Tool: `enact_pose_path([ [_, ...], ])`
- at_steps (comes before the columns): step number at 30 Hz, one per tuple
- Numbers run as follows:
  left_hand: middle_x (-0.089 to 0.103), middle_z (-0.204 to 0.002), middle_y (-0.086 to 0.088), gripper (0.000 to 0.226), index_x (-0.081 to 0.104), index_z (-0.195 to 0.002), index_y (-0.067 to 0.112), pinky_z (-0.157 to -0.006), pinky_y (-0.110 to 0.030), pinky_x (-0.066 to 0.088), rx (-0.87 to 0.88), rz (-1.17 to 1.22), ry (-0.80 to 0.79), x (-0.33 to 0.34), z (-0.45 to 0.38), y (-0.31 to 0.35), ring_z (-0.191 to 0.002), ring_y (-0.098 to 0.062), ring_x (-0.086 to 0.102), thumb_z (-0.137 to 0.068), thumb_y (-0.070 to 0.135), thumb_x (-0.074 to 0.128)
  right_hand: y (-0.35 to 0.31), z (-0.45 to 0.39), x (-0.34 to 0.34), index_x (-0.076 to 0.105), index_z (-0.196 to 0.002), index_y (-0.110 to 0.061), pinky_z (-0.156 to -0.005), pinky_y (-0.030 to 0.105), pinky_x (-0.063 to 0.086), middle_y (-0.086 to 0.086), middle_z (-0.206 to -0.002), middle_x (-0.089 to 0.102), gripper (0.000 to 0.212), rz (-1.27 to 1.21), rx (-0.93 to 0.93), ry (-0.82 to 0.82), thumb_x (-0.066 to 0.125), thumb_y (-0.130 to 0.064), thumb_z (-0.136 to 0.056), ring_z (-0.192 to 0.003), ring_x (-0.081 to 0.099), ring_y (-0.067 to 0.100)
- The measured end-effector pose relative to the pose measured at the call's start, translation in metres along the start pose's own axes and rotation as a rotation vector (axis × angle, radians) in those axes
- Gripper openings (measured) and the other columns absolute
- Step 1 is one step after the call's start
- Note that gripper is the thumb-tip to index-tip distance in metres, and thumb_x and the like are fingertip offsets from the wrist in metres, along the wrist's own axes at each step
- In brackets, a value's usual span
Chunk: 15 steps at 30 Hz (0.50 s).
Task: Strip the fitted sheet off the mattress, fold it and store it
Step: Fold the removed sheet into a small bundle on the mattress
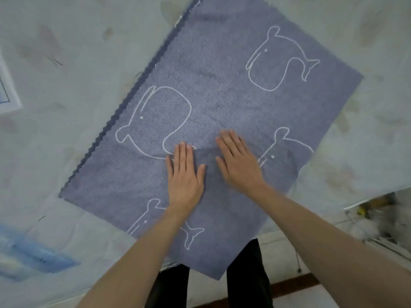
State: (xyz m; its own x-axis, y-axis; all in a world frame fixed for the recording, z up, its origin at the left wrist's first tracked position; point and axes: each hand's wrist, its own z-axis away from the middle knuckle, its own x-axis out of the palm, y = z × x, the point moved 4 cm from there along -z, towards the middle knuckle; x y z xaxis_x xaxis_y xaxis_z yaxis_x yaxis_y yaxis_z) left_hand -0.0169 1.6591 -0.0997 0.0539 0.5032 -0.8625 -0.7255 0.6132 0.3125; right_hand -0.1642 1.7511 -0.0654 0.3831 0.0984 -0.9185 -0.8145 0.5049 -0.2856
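Observation:
A folded grey-blue sheet (213, 103) with white whale outlines lies flat on the pale mattress (77, 63), turned diagonally, its near corner hanging over the mattress edge. A scalloped hem runs along its left side. My left hand (185, 176) lies flat on the sheet with fingers straight and together. My right hand (239, 161) presses flat beside it, fingers straight and pointing up-left. A small crease in the fabric sits between the two hands.
The bare mattress shows faint stains. A white-framed item (6, 94) lies at the left edge and a blue plastic packet (29, 256) at the lower left. My dark trouser legs (246, 276) stand below the mattress edge. Clutter (375, 216) sits on the floor at the right.

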Motion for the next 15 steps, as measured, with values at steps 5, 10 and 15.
enact_pose_path([
  [5,-0.001,-0.170,-0.005,0.069,0.007,-0.162,0.012,-0.125,-0.055,0.004,-0.262,-0.036,0.211,0.015,-0.060,-0.015,-0.157,-0.022,-0.004,-0.106,0.053,0.014,0.057,-0.124,0.010,0.011,-0.161,-0.011,-0.127,0.047,0.007,0.005,-0.169,0.006,0.071,0.304,-0.543,-0.146,0.025,-0.054,-0.107,-0.157,0.001,0.024],
  [10,-0.002,-0.170,0.003,0.061,0.003,-0.162,0.030,-0.124,-0.050,-0.007,-0.554,0.062,0.376,0.020,-0.067,-0.032,-0.157,-0.019,-0.005,-0.106,0.054,0.012,0.182,-0.238,-0.052,0.009,-0.162,-0.021,-0.126,0.048,0.001,0.000,-0.169,0.007,0.072,0.263,-0.349,-0.052,0.008,-0.063,-0.103,-0.157,0.000,0.021],
  [15,0.000,-0.169,-0.010,0.067,0.001,-0.161,0.019,-0.118,-0.052,-0.017,-0.857,0.086,0.414,0.007,-0.087,-0.031,-0.156,-0.030,-0.004,-0.106,0.055,0.016,0.336,-0.268,-0.123,0.007,-0.162,-0.021,-0.125,0.054,-0.001,-0.002,-0.170,-0.001,0.074,0.146,0.236,0.008,0.010,-0.063,-0.101,-0.156,-0.005,0.021],
])
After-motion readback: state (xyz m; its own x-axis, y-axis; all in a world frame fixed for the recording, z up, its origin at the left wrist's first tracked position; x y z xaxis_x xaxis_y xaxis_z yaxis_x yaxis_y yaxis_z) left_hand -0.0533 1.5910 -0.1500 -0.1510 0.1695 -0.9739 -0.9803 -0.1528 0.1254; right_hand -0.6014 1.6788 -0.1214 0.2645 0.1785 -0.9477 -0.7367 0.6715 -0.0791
